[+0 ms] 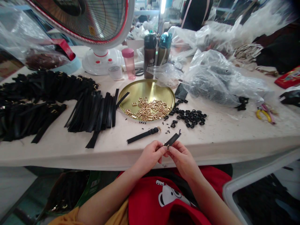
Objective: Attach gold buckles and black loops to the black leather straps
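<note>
Between my two hands, at the table's front edge, is a black strap (172, 139) with a small gold buckle at its near end. My left hand (156, 153) pinches the buckle end from the left. From the right, my right hand (182, 155) grips the same strap, its thumb close to the buckle. A finished-looking black watch strap (143, 135) with a gold buckle lies just beyond my left hand. Behind it stands a round gold tray (147, 82) holding a heap of small gold buckles (153, 109). Small black loops (192, 117) are piled to the tray's right.
Bundles of black straps (93, 111) cover the table's left side. A fan (100, 59), a pink cup (128, 64) and dark bottles (150, 56) stand at the back. Plastic bags (215, 81) and yellow-handled pliers (263, 115) lie at right. A white bin (231, 187) is below right.
</note>
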The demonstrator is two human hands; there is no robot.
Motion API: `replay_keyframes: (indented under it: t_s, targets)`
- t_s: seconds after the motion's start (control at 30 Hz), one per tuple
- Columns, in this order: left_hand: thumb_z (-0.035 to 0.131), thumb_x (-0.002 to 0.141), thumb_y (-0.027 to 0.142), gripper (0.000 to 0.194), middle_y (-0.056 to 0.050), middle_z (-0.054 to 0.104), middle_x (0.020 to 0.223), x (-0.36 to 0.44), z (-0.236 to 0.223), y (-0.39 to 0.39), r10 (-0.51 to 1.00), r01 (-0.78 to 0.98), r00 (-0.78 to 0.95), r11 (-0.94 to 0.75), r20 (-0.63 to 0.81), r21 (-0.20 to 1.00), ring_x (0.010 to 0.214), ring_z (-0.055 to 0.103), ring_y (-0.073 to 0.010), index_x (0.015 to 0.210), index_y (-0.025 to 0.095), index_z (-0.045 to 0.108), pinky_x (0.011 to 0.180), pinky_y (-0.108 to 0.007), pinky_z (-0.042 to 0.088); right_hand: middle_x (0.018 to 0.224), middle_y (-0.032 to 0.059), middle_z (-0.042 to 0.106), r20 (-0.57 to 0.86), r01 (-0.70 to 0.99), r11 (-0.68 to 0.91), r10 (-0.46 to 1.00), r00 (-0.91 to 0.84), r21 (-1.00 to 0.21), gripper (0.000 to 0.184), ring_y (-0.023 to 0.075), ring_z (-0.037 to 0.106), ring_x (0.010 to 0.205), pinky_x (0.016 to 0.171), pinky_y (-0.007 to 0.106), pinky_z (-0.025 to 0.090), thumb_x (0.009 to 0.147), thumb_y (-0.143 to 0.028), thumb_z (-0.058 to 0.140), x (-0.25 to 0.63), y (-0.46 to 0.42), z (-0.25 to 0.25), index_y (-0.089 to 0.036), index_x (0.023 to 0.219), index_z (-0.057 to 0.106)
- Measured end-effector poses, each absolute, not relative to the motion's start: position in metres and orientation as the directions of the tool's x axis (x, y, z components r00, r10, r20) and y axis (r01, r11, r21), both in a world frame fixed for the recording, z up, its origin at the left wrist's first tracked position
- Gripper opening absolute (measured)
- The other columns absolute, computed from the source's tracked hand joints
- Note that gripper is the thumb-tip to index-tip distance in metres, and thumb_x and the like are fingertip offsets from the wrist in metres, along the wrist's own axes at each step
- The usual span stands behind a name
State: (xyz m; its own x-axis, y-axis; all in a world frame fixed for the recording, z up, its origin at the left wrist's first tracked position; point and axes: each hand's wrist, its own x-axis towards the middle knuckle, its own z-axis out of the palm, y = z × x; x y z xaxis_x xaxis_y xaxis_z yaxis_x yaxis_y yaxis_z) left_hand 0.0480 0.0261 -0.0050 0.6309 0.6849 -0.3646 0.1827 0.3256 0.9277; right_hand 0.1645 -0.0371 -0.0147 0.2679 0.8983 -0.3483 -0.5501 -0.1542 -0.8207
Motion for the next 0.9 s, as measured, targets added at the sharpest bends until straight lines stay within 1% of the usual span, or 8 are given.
replay_keyframes:
  t_s: [0.17,0.3,0.43,0.63,0.77,0.9]
  targets:
    - [0.049,0.078,0.035,0.021,0.002,0.057,0.065,0.047,-0.005,0.026,0.682,0.192,0.629,0.329,-0.373,0.924,0.042,0.043,-0.0050,0.074,0.016,0.046,0.041,-0.019,0.034,0.077,-0.0015,0.062,-0.372,-0.612,-0.170,0.903,0.217,-0.772,0.018,0.0099,0.051,0.063,0.067,0.026,0.042,0.066,-0.023,0.069,0.165,-0.037,-0.009,-0.021,0.083,0.063]
    - [0.050,0.077,0.035,0.021,0.002,0.056,0.062,0.046,-0.003,0.027,0.680,0.218,0.616,0.338,-0.397,0.916,0.041,0.042,-0.0050,0.072,0.016,0.044,0.041,-0.018,0.034,0.073,-0.0013,0.061,-0.388,-0.620,-0.186,0.899,0.206,-0.762,0.014,0.0105,0.051,0.061,0.064,0.027,0.043,0.067,-0.024,0.067,0.167,-0.038,-0.012,-0.020,0.080,0.063]
    - [0.049,0.078,0.037,0.022,0.003,0.055,0.061,0.045,-0.005,0.026,0.684,0.221,0.616,0.326,-0.391,0.919,0.041,0.040,-0.0046,0.071,0.016,0.043,0.040,-0.018,0.032,0.069,-0.0023,0.059,-0.396,-0.629,-0.186,0.893,0.212,-0.755,0.012,0.0097,0.049,0.059,0.062,0.025,0.043,0.067,-0.023,0.067,0.166,-0.038,-0.011,-0.020,0.078,0.063]
    - [0.045,0.081,0.041,0.026,0.003,0.053,0.061,0.044,-0.012,0.020,0.693,0.234,0.621,0.281,-0.365,0.931,0.042,0.040,-0.0054,0.074,0.016,0.045,0.040,-0.018,0.032,0.073,-0.0023,0.059,-0.420,-0.644,-0.201,0.884,0.205,-0.738,0.013,0.0090,0.049,0.059,0.062,0.025,0.043,0.068,-0.023,0.067,0.160,-0.041,-0.009,-0.021,0.080,0.062]
    - [0.042,0.082,0.045,0.030,0.004,0.051,0.058,0.042,-0.013,0.018,0.705,0.288,0.618,0.208,-0.347,0.935,0.043,0.039,-0.0065,0.073,0.017,0.046,0.042,-0.019,0.031,0.075,-0.0016,0.059,-0.421,-0.640,-0.193,0.878,0.225,-0.744,0.016,0.0090,0.049,0.060,0.061,0.024,0.043,0.066,-0.023,0.068,0.157,-0.042,-0.009,-0.020,0.080,0.063]
    - [0.038,0.084,0.044,0.032,0.004,0.049,0.056,0.041,-0.010,0.017,0.735,0.360,0.609,0.080,-0.299,0.930,0.049,0.040,-0.0082,0.069,0.017,0.047,0.049,-0.021,0.031,0.077,-0.0013,0.060,-0.396,-0.562,-0.179,0.871,0.291,-0.807,0.016,0.0095,0.049,0.065,0.062,0.023,0.042,0.067,-0.021,0.066,0.157,-0.042,-0.009,-0.021,0.083,0.063]
